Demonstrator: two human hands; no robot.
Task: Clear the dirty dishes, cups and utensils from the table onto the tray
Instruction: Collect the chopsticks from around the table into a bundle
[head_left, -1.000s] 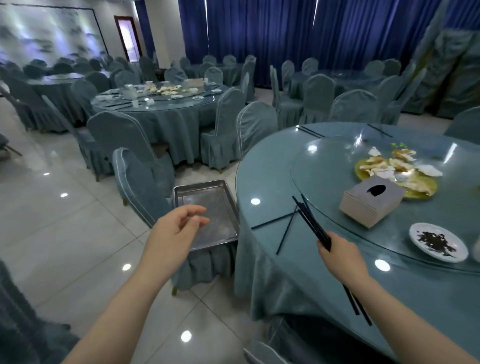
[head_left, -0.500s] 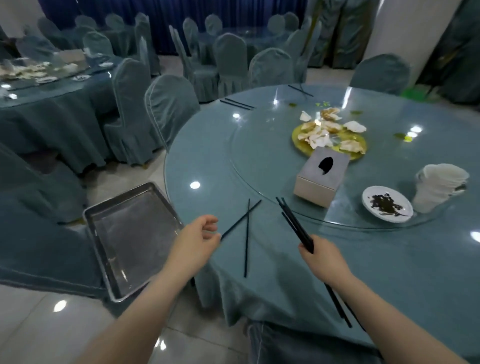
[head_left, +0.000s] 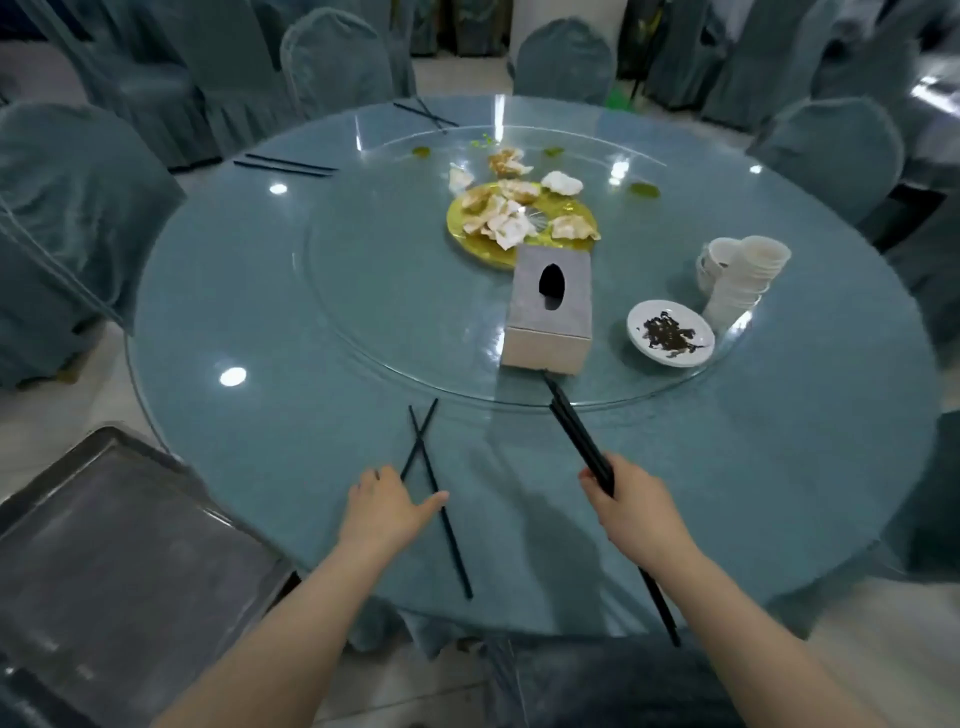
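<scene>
My right hand (head_left: 631, 501) grips a bundle of black chopsticks (head_left: 574, 431) that points up toward the tissue box. My left hand (head_left: 387, 506) lies open on the tablecloth, fingers spread, touching a crossed pair of black chopsticks (head_left: 431, 478) near the table's front edge. The metal tray (head_left: 104, 561) sits on a chair at the lower left, off the table. On the glass turntable stand a white saucer with dark tea leaves (head_left: 670, 332), a stack of white cups (head_left: 743, 275) and a yellow plate with used napkins (head_left: 519, 218).
A grey tissue box (head_left: 550, 312) stands on the turntable in front of me. Two more chopstick pairs lie at the far left (head_left: 285, 165) and far edge (head_left: 423, 114) of the round table (head_left: 260, 312). Covered chairs ring the table.
My view has swung from the tray toward the table. My left hand moved from mid-air down onto the crossed chopsticks. My right hand keeps its grip on the bundle.
</scene>
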